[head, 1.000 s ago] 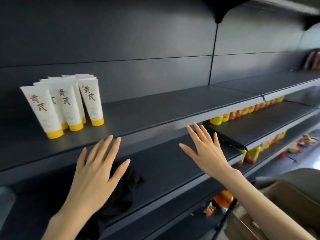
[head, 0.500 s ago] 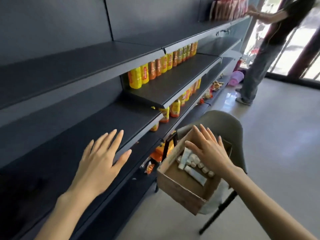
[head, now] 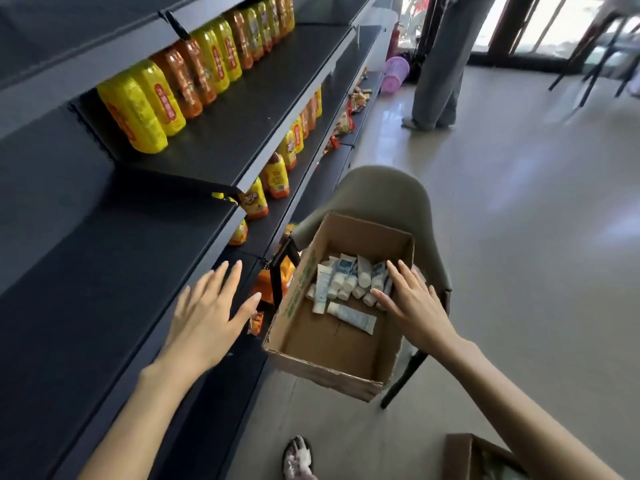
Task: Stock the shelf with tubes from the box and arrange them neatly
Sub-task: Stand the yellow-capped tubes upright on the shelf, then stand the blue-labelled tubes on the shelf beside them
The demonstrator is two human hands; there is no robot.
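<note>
Here's the brown cardboard box (head: 294, 301), open at the top, sitting on the seat of a grey-green padded chair (head: 377, 195) just beside the black metal shelf (head: 104, 271). Inside it, a cluster of small white tubes with blue labels (head: 346, 282) crowds the far half, jumbled and leaning on one another. One long white tube (head: 351, 317) lies flat on its own on the cardboard floor, nearer the camera.

The right hand (head: 412, 306) is over the box, palm down, fingers straight and spread, fingertips right at the tubes along the right wall. Whether they actually touch is hard to call, but nothing is gripped. The left hand (head: 207, 313) hovers palm down above the front edge of the shelf, left of the box, fingers straight and fanned out, holding nothing.

Further along, one level up, a row of yellow and orange drink bottles (head: 173, 88) lines the back, with more bottles on the level beneath. Orange snack packets (head: 277, 282) sit low down between shelf and box.

Beyond the chair, another person's grey trouser legs (head: 436, 64) stand on the pale floor near a pink plastic basket (head: 394, 72). At the bottom right, the corner of a second cardboard box (head: 460, 455) pokes into view
</note>
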